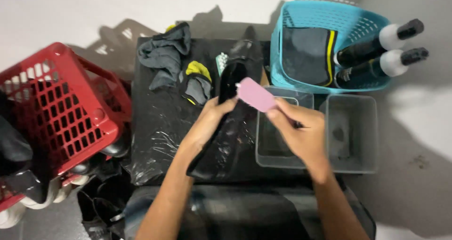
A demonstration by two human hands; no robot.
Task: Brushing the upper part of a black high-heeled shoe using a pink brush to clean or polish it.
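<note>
Head view. Left hand (210,122): grip closed around a black shoe (230,122), held over the middle of the black-covered desk (155,127). Right hand (301,134): grip pinching a pink brush (255,94) against the shoe's upper end. Grey trays (351,134) at the desk's right edge; blue basket (325,14) with two bottles (376,56) at its far right corner; red basket (56,103) off its left edge; grey cloths (167,54) at the far edge.

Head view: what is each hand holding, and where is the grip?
Left hand grips a black shoe around its middle. Right hand pinches the near end of a pink brush.
</note>
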